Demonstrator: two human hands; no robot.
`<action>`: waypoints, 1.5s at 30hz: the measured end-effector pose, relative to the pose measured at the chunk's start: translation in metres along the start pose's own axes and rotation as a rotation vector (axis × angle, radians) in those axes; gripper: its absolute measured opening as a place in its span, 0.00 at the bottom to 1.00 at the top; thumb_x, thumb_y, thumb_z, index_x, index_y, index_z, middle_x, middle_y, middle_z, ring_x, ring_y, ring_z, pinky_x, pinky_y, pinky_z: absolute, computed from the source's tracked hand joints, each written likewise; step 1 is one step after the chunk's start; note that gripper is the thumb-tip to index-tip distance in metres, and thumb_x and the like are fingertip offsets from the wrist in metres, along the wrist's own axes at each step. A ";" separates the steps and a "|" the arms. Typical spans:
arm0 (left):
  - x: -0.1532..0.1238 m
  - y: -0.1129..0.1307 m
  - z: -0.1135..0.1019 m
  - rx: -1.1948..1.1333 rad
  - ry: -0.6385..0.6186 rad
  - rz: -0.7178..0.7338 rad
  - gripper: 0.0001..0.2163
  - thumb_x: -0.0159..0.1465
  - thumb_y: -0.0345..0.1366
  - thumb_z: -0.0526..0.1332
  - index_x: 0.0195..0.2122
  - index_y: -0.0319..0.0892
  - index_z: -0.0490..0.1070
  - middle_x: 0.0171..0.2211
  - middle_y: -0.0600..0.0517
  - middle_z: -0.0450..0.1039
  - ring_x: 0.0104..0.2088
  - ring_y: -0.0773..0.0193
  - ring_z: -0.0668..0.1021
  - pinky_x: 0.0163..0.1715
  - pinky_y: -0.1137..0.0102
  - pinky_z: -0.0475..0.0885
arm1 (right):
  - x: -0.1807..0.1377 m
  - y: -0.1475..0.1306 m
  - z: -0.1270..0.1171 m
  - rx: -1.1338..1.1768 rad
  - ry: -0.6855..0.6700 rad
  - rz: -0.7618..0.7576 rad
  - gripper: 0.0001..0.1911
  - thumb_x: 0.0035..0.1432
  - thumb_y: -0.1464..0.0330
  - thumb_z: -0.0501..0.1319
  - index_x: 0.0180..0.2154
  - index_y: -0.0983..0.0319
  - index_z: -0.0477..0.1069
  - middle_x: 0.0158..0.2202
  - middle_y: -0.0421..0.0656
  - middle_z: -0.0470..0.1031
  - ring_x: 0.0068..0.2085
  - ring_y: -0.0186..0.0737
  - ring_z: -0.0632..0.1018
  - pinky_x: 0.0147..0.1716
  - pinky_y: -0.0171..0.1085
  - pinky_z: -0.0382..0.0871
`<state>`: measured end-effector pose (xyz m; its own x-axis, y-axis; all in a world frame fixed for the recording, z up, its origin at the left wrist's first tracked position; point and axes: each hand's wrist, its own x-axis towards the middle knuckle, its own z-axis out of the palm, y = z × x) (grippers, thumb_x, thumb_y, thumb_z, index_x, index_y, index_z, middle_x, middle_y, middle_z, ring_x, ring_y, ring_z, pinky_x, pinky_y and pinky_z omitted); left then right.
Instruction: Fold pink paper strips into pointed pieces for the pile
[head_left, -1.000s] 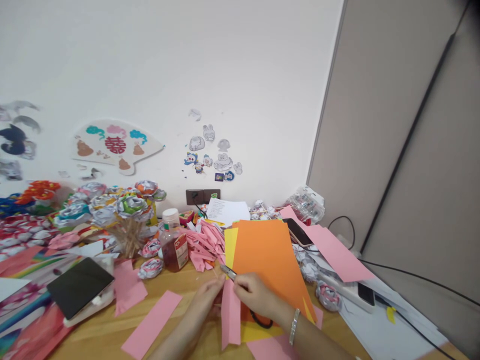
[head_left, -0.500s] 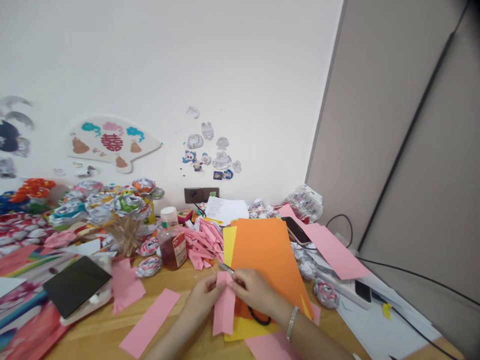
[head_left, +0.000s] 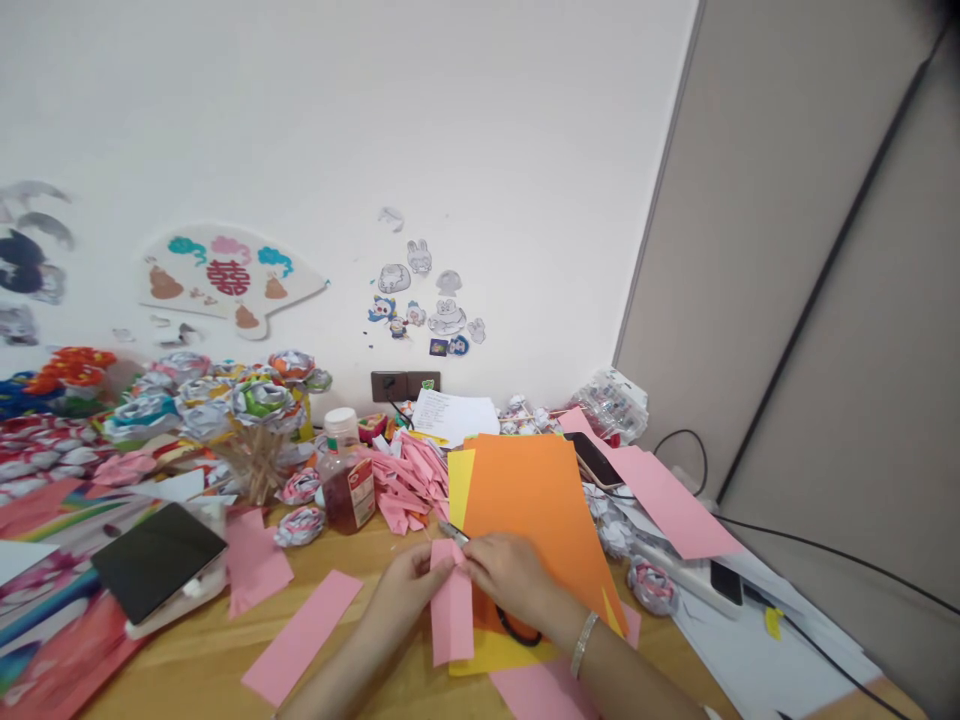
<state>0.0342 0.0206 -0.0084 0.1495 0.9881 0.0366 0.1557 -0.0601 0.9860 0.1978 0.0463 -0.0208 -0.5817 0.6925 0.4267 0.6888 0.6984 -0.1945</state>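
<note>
Both hands meet low in the middle of the view over a narrow pink paper strip (head_left: 452, 615). My left hand (head_left: 406, 590) pinches the strip's top left edge. My right hand (head_left: 510, 575) pinches its top right edge and also holds scissors (head_left: 454, 531), whose metal tip sticks out up and to the left; a black handle loop (head_left: 517, 632) shows under the wrist. A silver bracelet (head_left: 583, 643) is on my right wrist. The strip hangs over an orange sheet (head_left: 536, 500) lying on a yellow sheet (head_left: 460, 482).
On the wooden table (head_left: 375, 560) lie another pink strip (head_left: 300, 638), a heap of folded pink pieces (head_left: 409, 480), a bottle of red liquid (head_left: 346, 485), paper flowers on sticks (head_left: 255, 420), a dark tablet (head_left: 157, 560), a phone (head_left: 595, 460), and cables at the right.
My hands lifted the pink strip and brought its top together between the fingers. The strip shifted slightly left off the orange sheet. The view tilted a little.
</note>
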 end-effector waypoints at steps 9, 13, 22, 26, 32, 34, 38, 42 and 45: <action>-0.003 0.005 0.002 0.082 0.052 0.015 0.14 0.48 0.46 0.60 0.23 0.37 0.70 0.24 0.51 0.73 0.29 0.59 0.72 0.28 0.71 0.66 | 0.000 -0.006 -0.008 -0.002 -0.098 0.036 0.19 0.61 0.60 0.44 0.28 0.62 0.66 0.25 0.41 0.70 0.25 0.33 0.67 0.23 0.31 0.49; -0.004 0.007 0.002 0.038 0.014 -0.002 0.15 0.49 0.46 0.58 0.25 0.37 0.71 0.26 0.49 0.74 0.31 0.57 0.73 0.31 0.69 0.66 | 0.001 -0.001 -0.002 -0.112 -0.119 0.031 0.17 0.61 0.61 0.44 0.30 0.62 0.67 0.26 0.42 0.71 0.26 0.35 0.68 0.23 0.32 0.49; 0.000 -0.007 0.002 0.304 0.166 0.078 0.11 0.50 0.42 0.55 0.18 0.40 0.63 0.18 0.56 0.62 0.24 0.64 0.66 0.22 0.74 0.59 | -0.001 -0.003 -0.004 0.075 -0.116 0.075 0.19 0.60 0.59 0.45 0.25 0.62 0.64 0.22 0.38 0.65 0.22 0.31 0.62 0.21 0.31 0.46; -0.002 -0.006 0.005 0.381 0.200 0.099 0.11 0.51 0.41 0.53 0.16 0.42 0.56 0.17 0.59 0.55 0.21 0.67 0.61 0.20 0.75 0.54 | 0.001 -0.006 -0.009 0.359 -0.129 0.105 0.17 0.59 0.63 0.47 0.20 0.63 0.56 0.18 0.35 0.54 0.21 0.28 0.58 0.20 0.30 0.46; -0.007 0.002 0.011 0.417 0.218 0.102 0.12 0.51 0.40 0.52 0.16 0.43 0.53 0.17 0.60 0.52 0.21 0.69 0.59 0.21 0.74 0.52 | 0.002 -0.003 -0.010 0.736 -0.184 0.158 0.19 0.56 0.62 0.50 0.18 0.62 0.48 0.18 0.34 0.46 0.20 0.27 0.52 0.19 0.29 0.44; -0.007 0.002 0.011 0.405 0.212 0.098 0.11 0.51 0.40 0.52 0.16 0.42 0.54 0.17 0.59 0.53 0.21 0.68 0.60 0.21 0.75 0.53 | 0.001 -0.003 -0.009 0.756 -0.169 0.168 0.20 0.55 0.63 0.51 0.17 0.62 0.46 0.18 0.34 0.44 0.21 0.27 0.51 0.19 0.30 0.43; -0.006 0.001 0.010 0.366 0.150 0.093 0.10 0.51 0.40 0.51 0.17 0.42 0.56 0.18 0.59 0.55 0.22 0.68 0.60 0.21 0.75 0.54 | 0.000 -0.004 -0.004 0.780 -0.154 0.181 0.18 0.54 0.68 0.51 0.17 0.62 0.46 0.18 0.34 0.45 0.21 0.27 0.51 0.19 0.30 0.44; -0.005 -0.002 0.008 0.370 0.076 0.068 0.10 0.51 0.40 0.51 0.17 0.41 0.57 0.18 0.58 0.55 0.22 0.68 0.60 0.21 0.75 0.53 | 0.000 -0.005 0.002 0.708 -0.135 0.168 0.16 0.53 0.72 0.49 0.17 0.62 0.47 0.18 0.34 0.47 0.21 0.27 0.53 0.20 0.29 0.45; -0.004 -0.003 0.007 0.362 0.048 0.053 0.10 0.51 0.40 0.52 0.18 0.41 0.56 0.19 0.58 0.54 0.22 0.68 0.59 0.20 0.75 0.52 | -0.001 -0.005 0.005 0.696 -0.118 0.166 0.16 0.55 0.70 0.48 0.18 0.62 0.47 0.18 0.34 0.47 0.21 0.27 0.53 0.20 0.29 0.45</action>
<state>0.0402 0.0154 -0.0131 0.1220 0.9873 0.1019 0.4857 -0.1489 0.8614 0.1925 0.0428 -0.0245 -0.5635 0.7867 0.2521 0.3601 0.5085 -0.7821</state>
